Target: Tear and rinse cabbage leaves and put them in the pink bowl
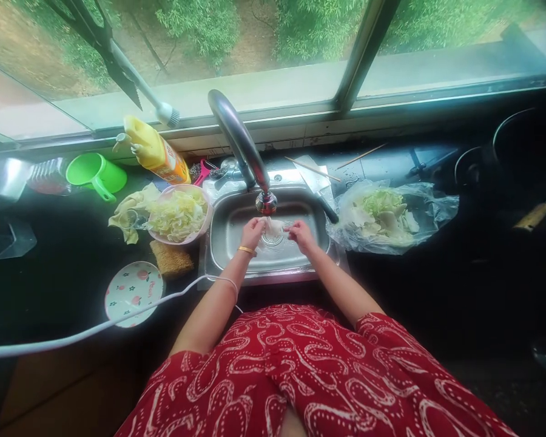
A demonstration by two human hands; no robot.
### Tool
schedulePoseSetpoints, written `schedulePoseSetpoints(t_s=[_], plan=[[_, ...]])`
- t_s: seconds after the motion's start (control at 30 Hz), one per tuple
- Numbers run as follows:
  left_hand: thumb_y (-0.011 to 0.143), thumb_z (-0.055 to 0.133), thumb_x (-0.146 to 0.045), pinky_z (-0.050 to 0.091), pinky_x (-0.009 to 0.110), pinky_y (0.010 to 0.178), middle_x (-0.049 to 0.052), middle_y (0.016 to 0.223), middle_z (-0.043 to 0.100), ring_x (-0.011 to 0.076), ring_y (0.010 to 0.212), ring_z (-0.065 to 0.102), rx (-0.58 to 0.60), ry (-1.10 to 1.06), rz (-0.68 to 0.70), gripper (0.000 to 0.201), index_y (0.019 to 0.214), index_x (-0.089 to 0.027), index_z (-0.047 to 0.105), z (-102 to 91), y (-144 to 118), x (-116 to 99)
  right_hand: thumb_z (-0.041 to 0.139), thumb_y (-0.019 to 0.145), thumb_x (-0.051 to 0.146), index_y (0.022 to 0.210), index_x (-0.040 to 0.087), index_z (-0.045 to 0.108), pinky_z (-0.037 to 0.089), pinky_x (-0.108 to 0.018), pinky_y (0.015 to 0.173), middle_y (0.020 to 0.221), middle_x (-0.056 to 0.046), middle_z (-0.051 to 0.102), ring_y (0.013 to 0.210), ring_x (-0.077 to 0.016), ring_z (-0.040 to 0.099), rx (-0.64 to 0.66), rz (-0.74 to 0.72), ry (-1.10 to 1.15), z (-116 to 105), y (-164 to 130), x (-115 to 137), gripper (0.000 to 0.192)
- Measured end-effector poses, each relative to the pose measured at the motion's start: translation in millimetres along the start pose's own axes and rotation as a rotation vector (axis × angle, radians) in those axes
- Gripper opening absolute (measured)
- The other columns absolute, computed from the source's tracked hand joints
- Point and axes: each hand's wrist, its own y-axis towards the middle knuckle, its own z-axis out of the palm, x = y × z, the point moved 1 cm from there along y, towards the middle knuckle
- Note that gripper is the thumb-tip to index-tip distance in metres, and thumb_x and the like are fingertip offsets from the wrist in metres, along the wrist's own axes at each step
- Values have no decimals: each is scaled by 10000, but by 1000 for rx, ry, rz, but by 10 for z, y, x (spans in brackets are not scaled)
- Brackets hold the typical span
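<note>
Left hand (253, 233) and right hand (301, 235) both pinch one pale, limp cabbage leaf (273, 227) between closed fingers, over the steel sink (227, 243) under the faucet (243, 145); one pink bowl (207, 224) of torn cabbage to the left; one plastic bag (437, 209) of leaves to the right; one green cup (95, 174).

The person wears a red garment (318, 376) printed with white swirling outlines, its short sleeves ending above the elbows. A thin gold bangle (245, 249) circles the left wrist, at 11 o'clock from the garment. Both forearms are bare.
</note>
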Motion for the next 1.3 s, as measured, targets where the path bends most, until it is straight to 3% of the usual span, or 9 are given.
schedulePoseSetpoints(t_s=[0.1, 0.23, 0.33, 0.5, 0.6, 0.77, 0.9, 1.17, 1.3], plan=[[796, 575, -371, 417, 240, 565, 4, 678, 624, 108, 543, 494, 124, -58, -16, 261, 897, -159, 687, 28, -11, -99, 598, 627, 164, 800, 198, 524, 479, -307, 730, 759, -6, 634, 692, -142, 561, 23, -21, -226, -78, -12, 37, 192], [756, 627, -253, 478, 302, 855, 72, 928, 731, 181, 865, 640, 308, 51, 155, 182, 863, -156, 739, 66, -34, -214, 657, 654, 195, 980, 186, 660, 457, -307, 886, 1084, -59, 684, 1005, -182, 603, 375, -272, -295, -18, 3, 309, 326], [773, 598, -254, 474, 317, 868, 80, 920, 738, 201, 894, 638, 243, 98, 189, 209, 875, -147, 746, 19, -24, -216, 677, 697, 339, 873, 156, 703, 464, -292, 763, 861, -41, 693, 816, -171, 606, 542, -292, -369, 22, 28, 548, 255], [773, 602, -333, 421, 259, 676, 23, 702, 660, 151, 689, 542, 190, 301, 198, 206, 739, -156, 703, -91, -13, -190, 618, 759, 424, 688, 174, 643, 431, -282, 713, 717, -10, 609, 713, -144, 531, 390, -524, -434, 23, -23, 767, 261], [769, 607, -432, 341, 248, 579, -12, 568, 536, 129, 592, 442, 274, 409, 194, 311, 596, -173, 610, -117, -22, -203, 555, 817, 479, 677, 202, 566, 423, -277, 663, 674, 0, 548, 660, -138, 492, 421, -546, -361, 85, -91, 754, 311], [670, 664, -529, 294, 237, 539, -33, 555, 482, 124, 573, 397, 453, 387, 146, 360, 595, -183, 600, -165, -21, -138, 565, 806, 590, 718, 222, 548, 391, -270, 612, 657, 7, 471, 633, -137, 424, 181, -601, -262, 90, -144, 839, 379], [658, 652, -569, 298, 232, 541, -40, 543, 474, 114, 553, 391, 528, 319, 100, 403, 598, -175, 598, -181, -24, 37, 566, 818, 563, 738, 210, 583, 406, -270, 658, 687, 2, 524, 670, -138, 451, 207, -669, -311, -13, -214, 1045, 363], [657, 687, -461, 353, 245, 555, -14, 550, 549, 142, 568, 466, 317, 516, 73, 294, 558, -204, 587, -347, 74, 351, 557, 819, 472, 703, 193, 595, 410, -257, 642, 698, -9, 601, 659, -133, 494, 251, -581, -419, -73, -197, 945, 304], [624, 759, -386, 444, 258, 676, 44, 839, 689, 167, 736, 597, 258, 288, 100, 332, 885, -194, 688, -279, 87, 168, 615, 736, 397, 679, 181, 577, 379, -235, 571, 617, 19, 567, 582, -110, 463, 388, -440, -446, 239, -65, 716, 226]])
